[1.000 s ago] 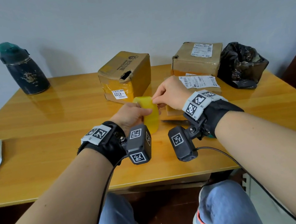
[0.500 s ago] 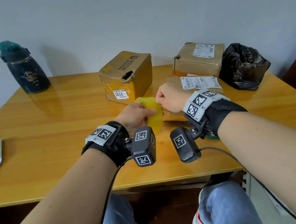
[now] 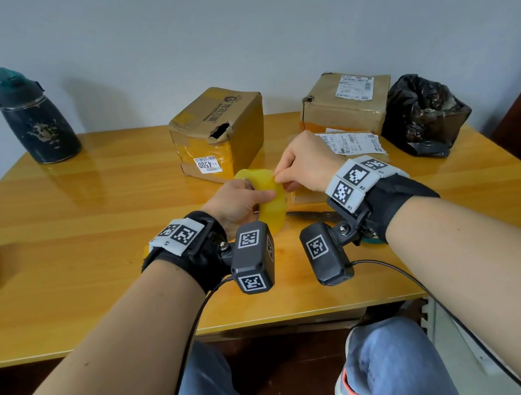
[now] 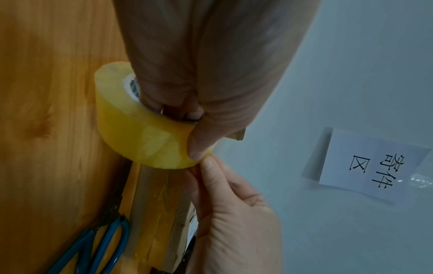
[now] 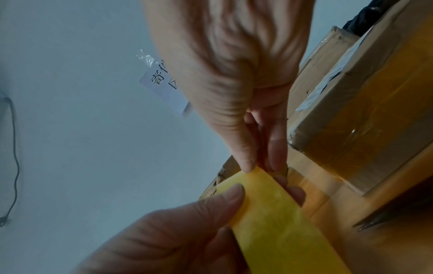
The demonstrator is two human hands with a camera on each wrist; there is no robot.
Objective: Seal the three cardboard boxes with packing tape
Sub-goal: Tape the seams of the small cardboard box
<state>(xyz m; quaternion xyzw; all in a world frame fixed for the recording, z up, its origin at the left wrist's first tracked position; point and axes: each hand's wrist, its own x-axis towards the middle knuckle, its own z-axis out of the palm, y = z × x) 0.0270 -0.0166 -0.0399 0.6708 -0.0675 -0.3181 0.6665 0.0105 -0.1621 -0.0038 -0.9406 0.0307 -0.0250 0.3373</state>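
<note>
- Head view: above a wooden surface, the left hand grips a yellow tape roll, fingers through its core, while the right hand pinches the roll's edge. Three cardboard boxes sit behind: one labelled "4500", one at the wall, a flat one under the right hand.
- Left wrist view: blue-handled scissors beside the flat box; a wall sign reads "寄件区".
- Right wrist view: thumb and fingertips nip the tape's edge.

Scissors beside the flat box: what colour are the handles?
Blue handles on the scissors, clearest in the left wrist view.
</note>
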